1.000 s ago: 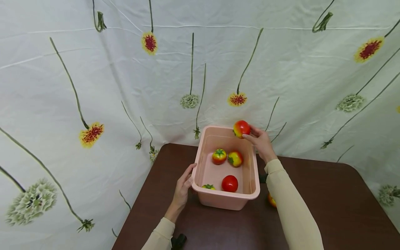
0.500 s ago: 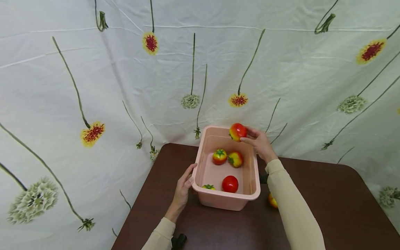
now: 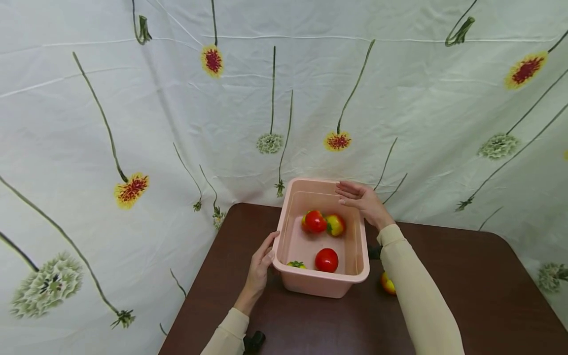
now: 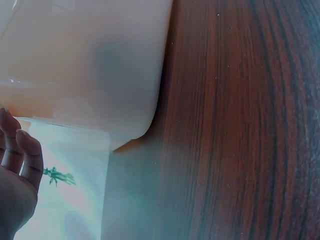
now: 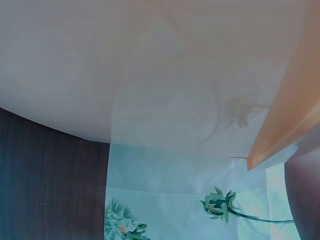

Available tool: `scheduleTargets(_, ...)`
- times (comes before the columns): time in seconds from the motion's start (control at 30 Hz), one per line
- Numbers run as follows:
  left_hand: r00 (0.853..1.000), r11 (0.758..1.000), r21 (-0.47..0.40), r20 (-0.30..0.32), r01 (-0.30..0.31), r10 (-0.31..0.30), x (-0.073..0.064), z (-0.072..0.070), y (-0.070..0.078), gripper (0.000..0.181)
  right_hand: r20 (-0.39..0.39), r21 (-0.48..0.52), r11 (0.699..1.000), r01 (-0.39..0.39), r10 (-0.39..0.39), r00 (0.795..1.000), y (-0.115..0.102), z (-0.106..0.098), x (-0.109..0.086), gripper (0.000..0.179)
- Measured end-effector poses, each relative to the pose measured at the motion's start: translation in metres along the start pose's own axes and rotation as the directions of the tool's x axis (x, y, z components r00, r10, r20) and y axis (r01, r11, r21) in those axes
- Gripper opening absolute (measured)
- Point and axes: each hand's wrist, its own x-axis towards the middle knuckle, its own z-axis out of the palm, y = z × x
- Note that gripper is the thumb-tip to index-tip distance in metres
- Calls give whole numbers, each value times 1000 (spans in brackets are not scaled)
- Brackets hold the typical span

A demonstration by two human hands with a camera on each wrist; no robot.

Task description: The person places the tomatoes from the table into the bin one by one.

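Observation:
A pink plastic bin [image 3: 321, 281] stands on the dark wooden table. My left hand [image 3: 261, 261] holds its near-left side, thumb at the rim; curled fingers [image 4: 31, 155] show beside the wall in the left wrist view. Over the far-right corner, my right hand [image 3: 365, 202] has its fingers extended, with nothing between them. Inside the bin, a red tomato [image 3: 316, 222] overlaps another tomato behind it; whether it lies or is falling, I cannot tell. A red-yellow tomato [image 3: 336, 225] is beside it. Nearer are a red tomato [image 3: 326, 260] and a partly hidden green-topped one [image 3: 296, 265].
Another tomato [image 3: 388, 284] lies on the table [image 3: 466, 281] right of the bin, partly behind my right sleeve. A flower-printed white cloth [image 3: 239, 108] hangs behind the table. The right wrist view shows mostly the bin's outer wall [image 5: 55, 65].
My right hand first moved slightly left with a tomato, then let it go. That tomato is now lower, inside the bin's outline. The left hand stays at the bin.

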Motion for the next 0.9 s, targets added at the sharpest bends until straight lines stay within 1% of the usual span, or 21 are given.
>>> scheduleTargets(0.1, 1000, 1000, 11, -5, 10, -10, 0, 0, 1, 50, -17, -6, 1000, -15, 15, 1000, 0, -1, -2, 62)
scheduleTargets(0.2, 999, 999, 33, -22, 35, -35, 0, 1, 0, 50, -35, -19, 1000, -24, 24, 999, 2, -2, -4, 62)
scheduleTargets(0.4, 999, 998, 42, -29, 47, -46, 0, 1, -3, 50, -59, -13, 1000, 0, -1, 998, 5, -7, -7, 62)
scheduleTargets(0.6, 997, 996, 58, -36, 67, -65, -1, 2, 0, 50, -61, -19, 1000, 3, -4, 998, 7, -11, -9, 61)
scheduleTargets(0.7, 998, 997, 49, -27, 62, -61, -1, 1, 1, 50, -71, -15, 1000, 12, -13, 997, 8, -13, -11, 62)
scheduleTargets(0.9, 998, 998, 44, -23, 52, -51, -1, 1, 1, 49, -154, -11, 999, 45, -46, 987, 13, -21, -18, 63)
